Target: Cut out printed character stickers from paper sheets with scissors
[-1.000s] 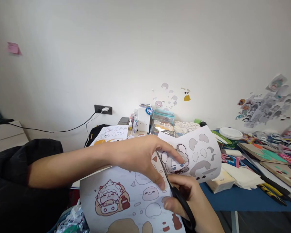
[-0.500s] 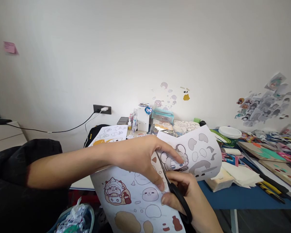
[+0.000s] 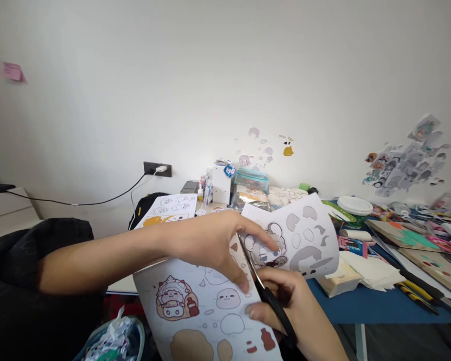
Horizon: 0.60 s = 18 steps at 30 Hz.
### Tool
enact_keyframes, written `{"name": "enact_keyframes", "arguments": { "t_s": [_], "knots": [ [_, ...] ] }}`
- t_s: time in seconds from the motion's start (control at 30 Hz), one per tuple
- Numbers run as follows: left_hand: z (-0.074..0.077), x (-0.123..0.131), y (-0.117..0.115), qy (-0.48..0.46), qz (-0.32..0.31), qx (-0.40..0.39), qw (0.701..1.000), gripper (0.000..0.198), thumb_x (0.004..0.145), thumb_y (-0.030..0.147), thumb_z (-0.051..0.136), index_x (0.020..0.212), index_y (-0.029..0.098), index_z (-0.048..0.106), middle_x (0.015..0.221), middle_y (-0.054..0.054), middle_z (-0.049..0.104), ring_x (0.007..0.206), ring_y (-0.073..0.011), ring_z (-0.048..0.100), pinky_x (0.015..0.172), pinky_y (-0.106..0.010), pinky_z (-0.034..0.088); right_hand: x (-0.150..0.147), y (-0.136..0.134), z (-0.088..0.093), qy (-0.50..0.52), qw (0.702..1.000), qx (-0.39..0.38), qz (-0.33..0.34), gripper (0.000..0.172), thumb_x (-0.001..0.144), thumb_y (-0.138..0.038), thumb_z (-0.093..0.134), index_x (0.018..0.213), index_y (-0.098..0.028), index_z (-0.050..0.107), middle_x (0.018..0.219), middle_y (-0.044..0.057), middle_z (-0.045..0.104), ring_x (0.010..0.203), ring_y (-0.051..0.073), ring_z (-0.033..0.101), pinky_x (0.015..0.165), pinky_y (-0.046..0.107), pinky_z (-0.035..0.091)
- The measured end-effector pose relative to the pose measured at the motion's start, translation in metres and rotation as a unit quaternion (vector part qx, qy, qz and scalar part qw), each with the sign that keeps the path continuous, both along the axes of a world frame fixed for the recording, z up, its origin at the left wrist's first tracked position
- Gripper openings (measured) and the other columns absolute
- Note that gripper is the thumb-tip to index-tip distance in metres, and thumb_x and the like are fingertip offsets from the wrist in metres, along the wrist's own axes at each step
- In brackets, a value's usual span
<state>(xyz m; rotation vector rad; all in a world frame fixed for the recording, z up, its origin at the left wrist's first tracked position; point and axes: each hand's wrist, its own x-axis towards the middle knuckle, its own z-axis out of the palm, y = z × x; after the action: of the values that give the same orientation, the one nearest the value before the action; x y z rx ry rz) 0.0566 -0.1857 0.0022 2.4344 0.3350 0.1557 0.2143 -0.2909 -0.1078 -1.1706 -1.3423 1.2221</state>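
My right hand (image 3: 293, 298) grips a pair of black-handled scissors (image 3: 273, 306), their blades running up into a white sheet of paper. On the sheet (image 3: 195, 293) are printed cartoon figures, brown shapes and small red bottles. My left hand (image 3: 214, 245) reaches across the top of the paper, thumb on the part left of the blades and index finger on the part to the right. That right part (image 3: 311, 235) curls away and carries grey shapes and a figure's head. The tips of the blades lie close to my left hand, between its thumb and index finger.
A bin of paper scraps (image 3: 115, 341) stands at lower left. The blue table (image 3: 334, 306) holds a tissue pack (image 3: 346, 273), yellow-black cutters (image 3: 417, 296), cardboard pieces (image 3: 406, 235) and a white round lid (image 3: 355, 205). Paper cutouts (image 3: 402, 165) stick to the wall behind.
The scissors have opened wider, with more of the blades showing along the cut. Both hands and the sheet appear slightly farther left in view.
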Motion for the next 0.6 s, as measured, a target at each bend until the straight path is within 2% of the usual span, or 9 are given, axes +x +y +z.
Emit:
{"name": "enact_keyframes", "arguments": {
  "t_s": [0.1,0.17,0.23,0.3,0.33,0.4,0.43,0.5,0.6],
  "knots": [
    [0.000,-0.008,0.008,-0.009,0.023,0.015,1.000,0.056,0.063,0.025,0.080,0.116,0.033,0.062,0.122,0.007,0.064,0.113,-0.0161,0.057,0.094,-0.025,0.041,0.032,-0.024,-0.017,-0.052,0.998,-0.038,-0.021,0.042,0.052,-0.042,0.086,0.083,-0.019,0.071,0.050,-0.004,0.048,0.038,0.009,0.040,0.039,0.023,0.028],
    [0.000,-0.016,0.015,-0.004,0.033,0.008,0.999,0.055,0.065,0.025,0.080,0.116,0.034,0.062,0.125,0.007,0.062,0.116,-0.0160,0.056,0.098,-0.025,0.039,0.062,-0.039,-0.026,-0.045,0.993,0.046,-0.102,0.043,0.052,-0.044,0.085,0.085,-0.020,0.072,0.049,-0.004,0.051,0.038,0.010,0.041,0.039,0.023,0.031],
    [0.000,-0.024,0.022,0.007,0.042,-0.003,0.999,0.054,0.066,0.025,0.079,0.117,0.034,0.062,0.128,0.006,0.060,0.118,-0.0165,0.054,0.099,-0.026,0.039,0.089,-0.041,-0.028,-0.010,0.959,0.129,-0.250,0.043,0.059,-0.047,0.082,0.093,-0.023,0.069,0.057,-0.001,0.058,0.045,0.015,0.050,0.045,0.026,0.041],
    [0.001,-0.032,0.028,0.012,0.045,-0.004,0.999,0.054,0.067,0.025,0.078,0.117,0.033,0.061,0.129,0.005,0.059,0.119,-0.0171,0.053,0.099,-0.027,0.040,0.108,-0.027,-0.022,-0.055,0.904,0.166,-0.391,0.041,0.064,-0.045,0.079,0.097,-0.025,0.065,0.070,0.002,0.066,0.059,0.018,0.058,0.055,0.028,0.047],
    [0.001,-0.036,0.031,0.012,0.045,-0.004,0.999,0.054,0.067,0.025,0.078,0.117,0.033,0.061,0.129,0.004,0.059,0.119,-0.0175,0.054,0.099,-0.028,0.040,0.113,-0.014,-0.018,-0.081,0.904,0.163,-0.387,0.043,0.065,-0.045,0.079,0.100,-0.025,0.064,0.082,0.005,0.069,0.070,0.021,0.062,0.060,0.029,0.049],
    [0.001,-0.042,0.036,0.011,0.042,0.000,0.999,0.054,0.066,0.026,0.079,0.117,0.033,0.062,0.128,0.003,0.060,0.117,-0.0182,0.055,0.098,-0.029,0.042,0.117,0.016,-0.011,-0.088,0.945,0.132,-0.286,0.047,0.068,-0.046,0.076,0.108,-0.027,0.059,0.105,0.009,0.069,0.094,0.027,0.062,0.073,0.033,0.051],
    [0.001,-0.044,0.037,0.012,0.039,0.001,0.999,0.054,0.066,0.027,0.079,0.117,0.033,0.062,0.128,0.003,0.060,0.116,-0.0187,0.055,0.098,-0.029,0.042,0.116,0.030,-0.009,-0.092,0.959,0.114,-0.243,0.047,0.071,-0.047,0.074,0.109,-0.027,0.057,0.110,0.010,0.067,0.099,0.028,0.061,0.077,0.035,0.050],
    [0.002,-0.048,0.039,0.018,0.033,-0.001,0.999,0.054,0.066,0.028,0.078,0.117,0.033,0.062,0.128,0.003,0.060,0.116,-0.0194,0.056,0.099,-0.031,0.042,0.109,0.054,-0.007,-0.097,0.976,0.098,-0.170,0.044,0.072,-0.046,0.073,0.108,-0.027,0.056,0.113,0.010,0.066,0.102,0.027,0.059,0.082,0.037,0.048],
    [0.003,-0.054,0.039,0.025,0.038,-0.005,0.999,0.053,0.066,0.026,0.078,0.116,0.033,0.063,0.126,0.003,0.062,0.116,-0.0199,0.056,0.100,-0.032,0.041,0.096,0.075,-0.008,-0.075,0.984,0.123,-0.100,0.042,0.069,-0.043,0.076,0.100,-0.025,0.055,0.100,0.008,0.068,0.090,0.023,0.060,0.078,0.035,0.046]
  ]
}}
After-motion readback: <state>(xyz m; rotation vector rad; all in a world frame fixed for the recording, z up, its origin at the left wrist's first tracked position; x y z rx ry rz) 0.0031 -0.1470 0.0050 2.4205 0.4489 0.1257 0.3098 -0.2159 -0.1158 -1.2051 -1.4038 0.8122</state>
